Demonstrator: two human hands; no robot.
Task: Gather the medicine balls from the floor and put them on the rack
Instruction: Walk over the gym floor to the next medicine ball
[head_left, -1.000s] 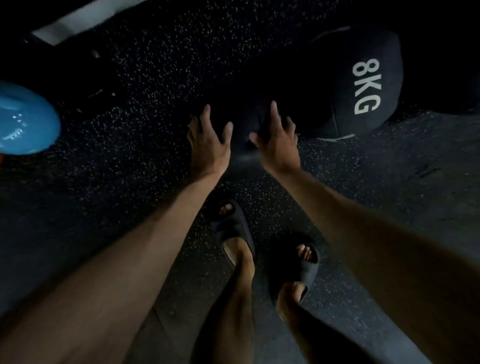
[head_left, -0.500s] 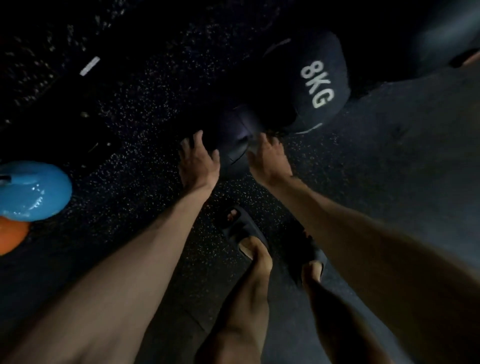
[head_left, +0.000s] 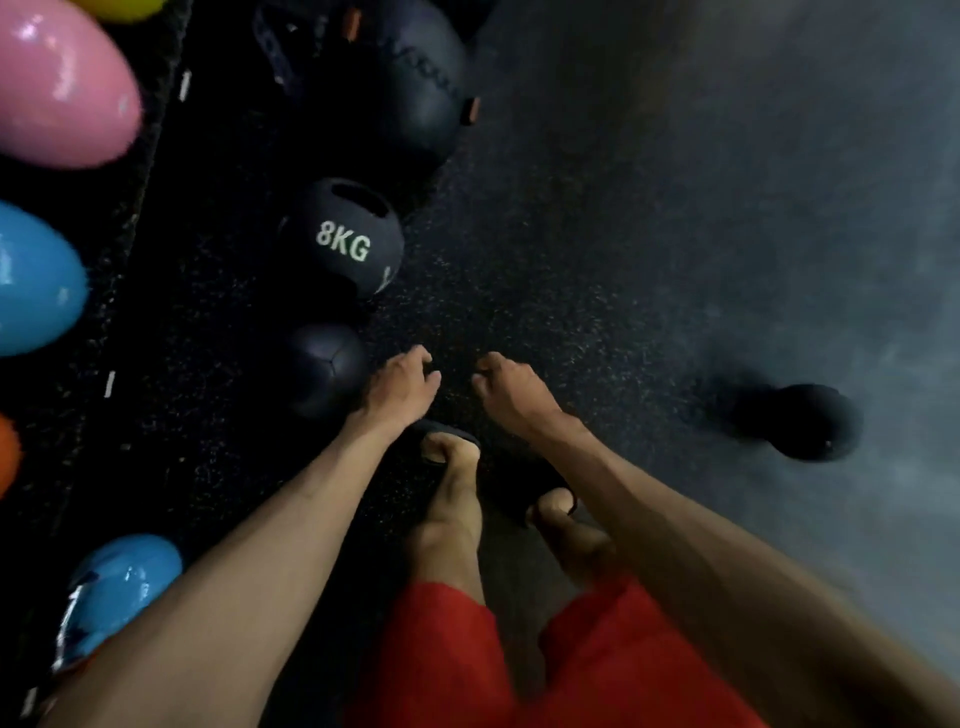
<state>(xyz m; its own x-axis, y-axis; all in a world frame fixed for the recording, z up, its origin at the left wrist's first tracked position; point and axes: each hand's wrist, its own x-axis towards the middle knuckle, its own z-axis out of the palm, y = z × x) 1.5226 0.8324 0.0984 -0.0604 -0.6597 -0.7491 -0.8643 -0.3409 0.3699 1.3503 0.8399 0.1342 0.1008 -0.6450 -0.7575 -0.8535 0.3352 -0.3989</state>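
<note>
A small dark medicine ball lies on the floor just left of my left hand. Beyond it sits a black ball marked 8KG with a handle slot, and a larger dark ball lies farther off. Another dark ball rests alone on the floor to the right. My left hand hangs with loosely curled fingers beside the small ball, holding nothing. My right hand is also loosely curled and empty, a little apart from the left. The rack is not clearly visible.
Shiny coloured balls line the left edge: pink, blue, another blue, a bit of orange. My sandalled feet stand on dark speckled rubber flooring. Grey floor spreads to the right.
Both hands have drawn back from the small dark ball and their fingers have curled. The view has swung, so the balls now line up at the left.
</note>
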